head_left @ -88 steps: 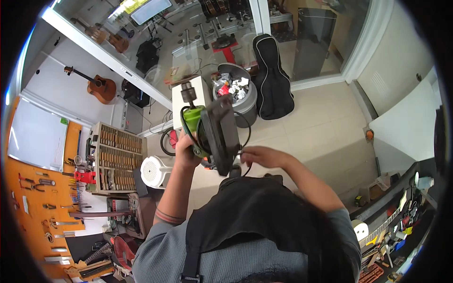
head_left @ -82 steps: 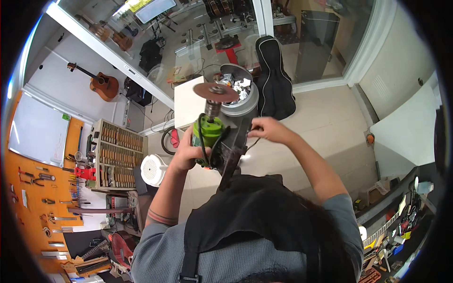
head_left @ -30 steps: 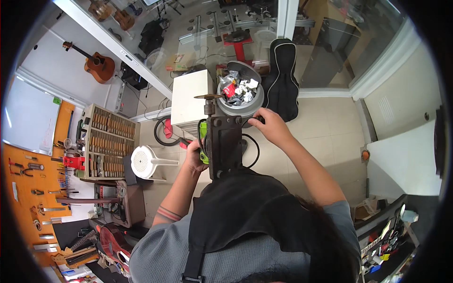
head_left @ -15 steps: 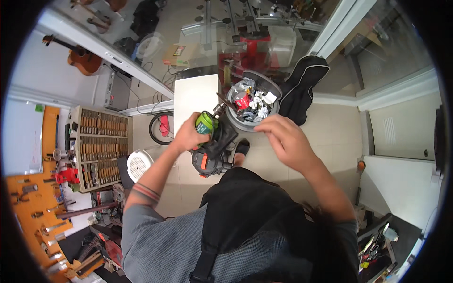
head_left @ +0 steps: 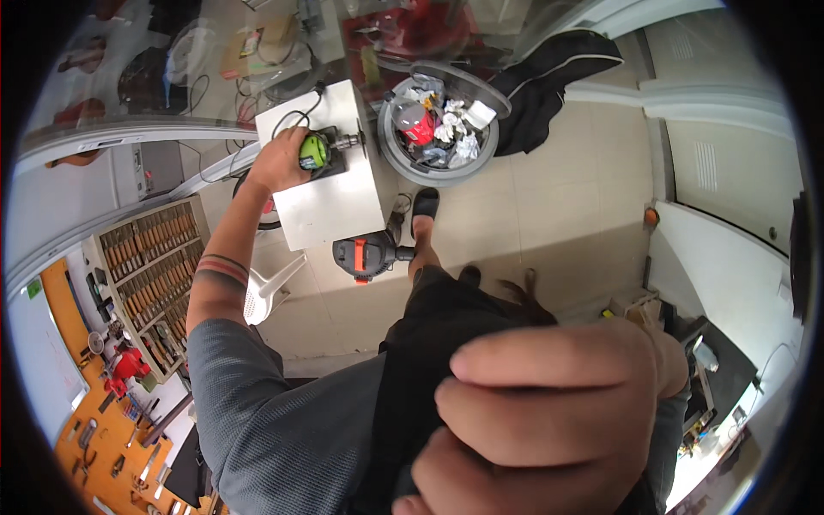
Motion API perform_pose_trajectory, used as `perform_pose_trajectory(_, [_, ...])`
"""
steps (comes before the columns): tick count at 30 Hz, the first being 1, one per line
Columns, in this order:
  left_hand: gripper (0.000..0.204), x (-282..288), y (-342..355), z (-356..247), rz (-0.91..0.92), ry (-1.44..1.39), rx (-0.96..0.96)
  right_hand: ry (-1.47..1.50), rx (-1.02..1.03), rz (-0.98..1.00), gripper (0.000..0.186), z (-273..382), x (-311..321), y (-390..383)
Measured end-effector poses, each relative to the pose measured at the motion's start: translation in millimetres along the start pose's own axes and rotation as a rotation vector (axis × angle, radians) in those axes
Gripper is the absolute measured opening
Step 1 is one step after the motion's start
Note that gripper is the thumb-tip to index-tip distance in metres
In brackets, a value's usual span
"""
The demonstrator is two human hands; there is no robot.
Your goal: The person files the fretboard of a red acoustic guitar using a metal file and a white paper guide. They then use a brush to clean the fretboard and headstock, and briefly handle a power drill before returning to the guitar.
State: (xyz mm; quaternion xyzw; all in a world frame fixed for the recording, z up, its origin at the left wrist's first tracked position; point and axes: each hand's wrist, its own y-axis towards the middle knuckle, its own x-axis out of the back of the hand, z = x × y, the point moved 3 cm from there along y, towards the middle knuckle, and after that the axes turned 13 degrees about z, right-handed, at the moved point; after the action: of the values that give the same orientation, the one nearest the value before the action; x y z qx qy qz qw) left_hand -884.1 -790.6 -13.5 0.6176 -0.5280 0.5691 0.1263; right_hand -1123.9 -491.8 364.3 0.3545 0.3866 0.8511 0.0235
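A green drill (head_left: 314,153) with a metal chuck lies on its side on a white box-like stand (head_left: 322,206). My left hand (head_left: 281,160) is wrapped round its body from the left, and a black cord lies beside it. My right hand (head_left: 541,403) looms large and close in the lower right, its fingers curled together. Whatever these fingers hold, if anything, is hidden. Just right of the stand is a round grey bin (head_left: 442,176) filled with crumpled paper, foil and a red-labelled clear container.
A black and orange vacuum cleaner (head_left: 365,256) stands below the stand, near my foot. A white perforated stool (head_left: 262,296) is to its left. The rack of wooden-handled tools (head_left: 154,266) lines the left side. A black instrument case (head_left: 536,94) leans behind the bin.
My left hand has moved the drill from beside the bin leftward onto the white stand. My right hand has come from near the bin up close to the camera. The view has shifted.
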Motion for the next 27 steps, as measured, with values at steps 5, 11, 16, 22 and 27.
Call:
perform_pose_trajectory(5, [0.082,12.9,17.1,3.7,0.084,0.0,0.027,0.166,-0.088,0.218,0.007,-1.3,32.8,-0.7])
perform_pose_trajectory(11, [0.085,-10.7,1.6,27.0,0.091,0.011,0.065,0.557,0.008,0.153,0.022,-24.0,43.3,-13.0])
perform_pose_trajectory(16, [0.083,-9.6,14.4,16.8,0.071,-0.008,0.139,0.553,-0.63,-0.191,0.02,-51.4,105.3,-167.2])
perform_pose_trajectory(22, [0.095,9.1,-30.8,-34.4,-0.23,-0.087,0.313,0.503,-1.432,0.211,0.028,-95.2,102.8,-549.0])
perform_pose_trajectory(27, [0.084,-66.7,-118.3,-147.3,-0.562,-0.157,0.434,0.658,-2.098,0.844,0.03,-58.5,141.3,-811.6])
